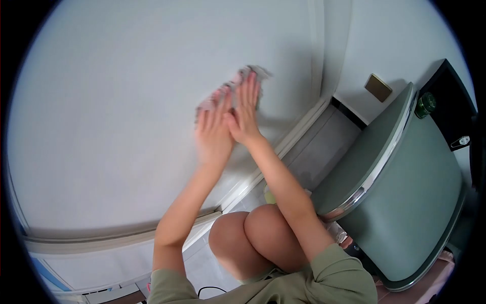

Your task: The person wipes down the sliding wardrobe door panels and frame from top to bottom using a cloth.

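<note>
My left hand lies flat against a white upright panel, fingers stretched upward and slightly blurred. Beside it my right hand is also flat, its thumb touching or overlapping the left hand. Both palms press on a crumpled pink and grey cloth, whose edges show beyond the fingertips. Much of the cloth is hidden under the hands, so its full shape cannot be made out.
On the right stands a green cabinet-like piece with a chrome edge, a green can on top and a black screen-like object behind. A brass-coloured wall plate is nearby. My bare knees are below, close to the panel's bottom frame.
</note>
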{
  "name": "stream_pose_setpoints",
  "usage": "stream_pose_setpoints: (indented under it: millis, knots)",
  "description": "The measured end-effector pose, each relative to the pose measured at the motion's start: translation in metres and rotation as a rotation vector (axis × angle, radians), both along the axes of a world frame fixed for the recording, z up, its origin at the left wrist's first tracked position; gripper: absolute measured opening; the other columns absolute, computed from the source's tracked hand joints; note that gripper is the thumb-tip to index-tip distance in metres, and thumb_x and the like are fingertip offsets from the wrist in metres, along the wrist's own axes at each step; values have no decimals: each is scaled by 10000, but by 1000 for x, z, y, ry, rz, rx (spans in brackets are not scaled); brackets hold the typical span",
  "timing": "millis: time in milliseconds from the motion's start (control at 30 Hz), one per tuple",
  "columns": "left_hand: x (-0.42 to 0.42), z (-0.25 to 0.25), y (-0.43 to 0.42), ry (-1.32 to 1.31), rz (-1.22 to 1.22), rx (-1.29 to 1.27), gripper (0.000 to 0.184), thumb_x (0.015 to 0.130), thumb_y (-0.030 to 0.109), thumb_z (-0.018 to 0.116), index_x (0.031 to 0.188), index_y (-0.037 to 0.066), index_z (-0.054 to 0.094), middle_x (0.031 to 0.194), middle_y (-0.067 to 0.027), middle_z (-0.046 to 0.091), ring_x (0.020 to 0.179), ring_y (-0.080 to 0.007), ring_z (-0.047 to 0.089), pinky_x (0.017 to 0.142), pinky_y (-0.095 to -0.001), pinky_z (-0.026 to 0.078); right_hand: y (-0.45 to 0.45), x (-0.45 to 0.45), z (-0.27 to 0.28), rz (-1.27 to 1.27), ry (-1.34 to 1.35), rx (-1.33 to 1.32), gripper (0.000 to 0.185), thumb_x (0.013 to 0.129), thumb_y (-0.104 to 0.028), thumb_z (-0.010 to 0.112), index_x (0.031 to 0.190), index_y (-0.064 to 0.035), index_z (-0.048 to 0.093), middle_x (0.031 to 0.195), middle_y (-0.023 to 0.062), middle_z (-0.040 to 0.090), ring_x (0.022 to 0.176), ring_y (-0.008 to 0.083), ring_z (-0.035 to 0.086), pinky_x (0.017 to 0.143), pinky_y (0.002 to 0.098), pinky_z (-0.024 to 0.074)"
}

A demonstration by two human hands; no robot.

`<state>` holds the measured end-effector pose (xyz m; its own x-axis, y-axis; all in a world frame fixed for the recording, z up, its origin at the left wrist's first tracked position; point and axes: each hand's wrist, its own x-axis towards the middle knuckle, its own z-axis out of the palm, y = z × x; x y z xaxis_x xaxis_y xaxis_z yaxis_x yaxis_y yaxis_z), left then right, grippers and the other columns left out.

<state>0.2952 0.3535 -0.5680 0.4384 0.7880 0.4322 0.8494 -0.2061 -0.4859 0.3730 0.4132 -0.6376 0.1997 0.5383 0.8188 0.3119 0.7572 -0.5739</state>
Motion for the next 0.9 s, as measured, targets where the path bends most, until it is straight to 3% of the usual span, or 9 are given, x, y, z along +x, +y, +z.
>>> stream_pose_setpoints:
  millis: [67, 100, 167, 233, 333, 500, 667, 767, 900]
  knots:
    - [0, 36, 1, -37, 19, 96, 516, 910, 237, 394, 1382, 45, 314, 1441, -61, 315, 1334, -251, 276, 1071, -411, 193, -1, 7, 55, 48, -51, 40, 758, 853, -477, 406, 1383, 38, 235, 1465, 223, 155, 1366, 397, 76, 1077, 538, 21]
    - [5, 51, 1, -21, 30, 146, 505, 908, 232, 394, 1373, 45, 333, 1436, -54, 326, 1334, -235, 279, 1061, -399, 208, 2, 11, 74, 53, -77, 60, 752, 849, -488, 405, 1370, 37, 274, 1458, 225, 181, 1366, 388, 98, 1078, 531, 34]
    - [13, 73, 7, 12, 54, 248, 483, 905, 223, 395, 1354, 45, 371, 1427, -41, 346, 1335, -203, 285, 1040, -376, 239, 9, 18, 97, 26, -95, 83, 744, 844, -484, 413, 1358, 41, 295, 1448, 226, 207, 1362, 383, 119, 1081, 521, 49]
    - [20, 75, 18, 65, 42, 251, 513, 903, 233, 392, 1372, 33, 327, 1441, -64, 314, 1349, -238, 249, 1062, -406, 196, 18, 25, 103, 3, -67, 100, 736, 838, -468, 424, 1356, 41, 302, 1432, 228, 245, 1360, 378, 136, 1084, 509, 64]
    - [38, 64, 36, 135, 6, 253, 521, 900, 229, 374, 1379, 31, 315, 1448, -71, 302, 1354, -229, 240, 1067, -399, 201, 32, 39, 85, -37, 21, 57, 729, 840, -452, 431, 1361, 39, 298, 1431, 230, 247, 1360, 380, 133, 1085, 510, 59]
    - [57, 20, 56, 255, -34, 188, 529, 888, 230, 379, 1384, 57, 317, 1448, -33, 306, 1349, -194, 252, 1068, -370, 219, 49, 49, 23, -125, 116, -121, 753, 863, -408, 419, 1420, 7, 129, 1475, 210, 124, 1373, 374, 56, 1092, 496, 44]
    - [60, -34, 55, 369, -53, 73, 559, 880, 233, 380, 1405, 71, 273, 1456, -3, 288, 1356, -159, 227, 1083, -340, 199, 40, 45, -44, -139, 211, -287, 752, 867, -381, 416, 1420, 19, 100, 1475, 207, 129, 1370, 387, 50, 1091, 501, 34]
    - [59, -33, 50, 351, -67, 17, 567, 882, 233, 381, 1410, 71, 256, 1455, -6, 289, 1358, -157, 219, 1091, -335, 178, 36, 44, -44, -140, 222, -290, 755, 864, -374, 422, 1415, 32, 104, 1476, 210, 123, 1370, 389, 48, 1091, 503, 30]
    - [61, 5, 51, 196, -44, 70, 565, 881, 232, 399, 1405, 68, 267, 1444, -22, 310, 1351, -183, 241, 1097, -360, 157, 43, 54, 4, -109, 97, -104, 728, 856, -368, 432, 1406, 30, 169, 1477, 200, 138, 1372, 378, 61, 1089, 508, 25]
